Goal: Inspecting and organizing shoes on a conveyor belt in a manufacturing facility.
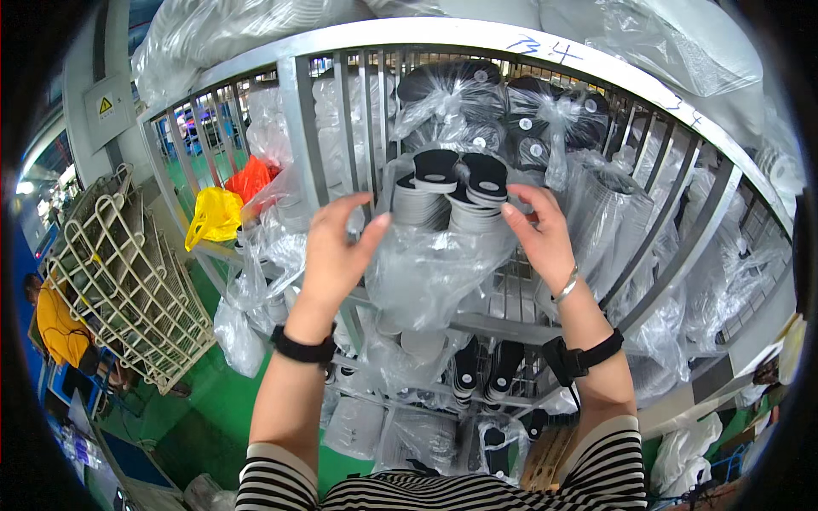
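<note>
Two stacks of insoles (pixel 422 206), black on top with pale grey edges, stand side by side in an open clear plastic bag (pixel 434 277). The bag rests at the front of a metal rack, its mouth pulled down around the stacks. My left hand (pixel 339 247) is at the left side of the bag, fingers curved and thumb apart, with nothing seen in its grasp. On the other side, my right hand (pixel 544 240) has its fingers spread close to the right stack and the bag's edge. Whether either hand touches the plastic I cannot tell.
A metal rack with upright bars (pixel 298 128) holds several bagged bundles of insoles (pixel 452 94). More insoles (pixel 503 370) lie on a lower level. At the left are a yellow bag (pixel 213 215), a wire cage (pixel 128 289) and a person in yellow (pixel 64 328).
</note>
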Demonstrator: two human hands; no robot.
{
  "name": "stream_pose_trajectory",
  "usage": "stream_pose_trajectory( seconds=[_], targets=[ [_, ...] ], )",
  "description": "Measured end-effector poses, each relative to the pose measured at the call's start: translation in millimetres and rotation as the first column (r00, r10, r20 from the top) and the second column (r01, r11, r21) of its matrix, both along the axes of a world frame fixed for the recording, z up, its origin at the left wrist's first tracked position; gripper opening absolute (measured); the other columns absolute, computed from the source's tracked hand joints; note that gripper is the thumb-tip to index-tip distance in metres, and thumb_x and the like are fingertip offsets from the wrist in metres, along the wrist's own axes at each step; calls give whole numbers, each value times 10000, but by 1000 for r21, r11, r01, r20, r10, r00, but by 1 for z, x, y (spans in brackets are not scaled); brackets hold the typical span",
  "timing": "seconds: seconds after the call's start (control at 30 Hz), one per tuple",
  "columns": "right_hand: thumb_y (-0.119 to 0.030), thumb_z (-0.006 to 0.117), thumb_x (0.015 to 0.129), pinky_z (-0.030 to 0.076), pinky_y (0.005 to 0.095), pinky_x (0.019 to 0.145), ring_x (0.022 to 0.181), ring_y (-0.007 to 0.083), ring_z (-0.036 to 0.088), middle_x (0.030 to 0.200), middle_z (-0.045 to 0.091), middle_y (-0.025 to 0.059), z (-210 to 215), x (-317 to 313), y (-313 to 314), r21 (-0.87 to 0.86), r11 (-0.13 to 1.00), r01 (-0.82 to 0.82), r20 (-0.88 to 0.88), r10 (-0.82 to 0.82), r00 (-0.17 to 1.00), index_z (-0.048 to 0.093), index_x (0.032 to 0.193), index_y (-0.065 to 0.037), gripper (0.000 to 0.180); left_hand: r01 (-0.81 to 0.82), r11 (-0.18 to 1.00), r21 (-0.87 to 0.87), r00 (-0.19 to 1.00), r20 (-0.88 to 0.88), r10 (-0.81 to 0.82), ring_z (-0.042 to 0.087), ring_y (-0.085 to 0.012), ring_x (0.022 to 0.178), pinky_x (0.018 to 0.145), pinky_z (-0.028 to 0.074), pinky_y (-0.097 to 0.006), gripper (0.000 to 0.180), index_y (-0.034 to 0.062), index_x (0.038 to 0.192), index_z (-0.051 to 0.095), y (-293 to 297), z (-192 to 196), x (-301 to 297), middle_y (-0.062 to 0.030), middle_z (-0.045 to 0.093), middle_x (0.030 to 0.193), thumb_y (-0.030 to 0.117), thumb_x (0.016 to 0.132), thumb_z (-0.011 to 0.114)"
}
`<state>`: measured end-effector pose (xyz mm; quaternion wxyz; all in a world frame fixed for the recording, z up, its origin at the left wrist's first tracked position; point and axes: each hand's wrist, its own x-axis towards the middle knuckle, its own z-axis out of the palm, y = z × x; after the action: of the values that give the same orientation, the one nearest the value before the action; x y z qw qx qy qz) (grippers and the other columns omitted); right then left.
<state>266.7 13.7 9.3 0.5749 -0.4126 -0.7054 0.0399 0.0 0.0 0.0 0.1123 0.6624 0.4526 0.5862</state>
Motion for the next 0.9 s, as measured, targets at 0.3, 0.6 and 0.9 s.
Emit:
stream_pose_trajectory(
  seconds=[0.3,0.6,0.9],
  targets=[
    [-249,717,665,433,279,736,833,210,554,882,575,115,25,17,44,-212,933,-290,200,331,922,627,886,-7,340,-21,996,90,914,-402,55,587,-283,791,729,447,-300,370,-19,899,612,51,36,61,-158,616,855,318,747,630],
    [-218,668,719,424,247,609,676,116,544,742,586,65,46,16,50,-467,837,-283,133,383,914,616,860,37,296,-53,998,-37,939,-342,38,558,-261,593,588,429,-312,344,-29,855,610,55,43,56,-174,601,708,309,809,564],
    [-249,489,836,407,394,547,633,355,543,678,558,180,30,6,38,22,1000,4,315,-11,949,566,841,-40,222,-1,997,74,902,-430,33,558,-330,618,556,439,-357,355,-1,830,619,57,44,56,-169,591,685,348,770,589]
  ],
)
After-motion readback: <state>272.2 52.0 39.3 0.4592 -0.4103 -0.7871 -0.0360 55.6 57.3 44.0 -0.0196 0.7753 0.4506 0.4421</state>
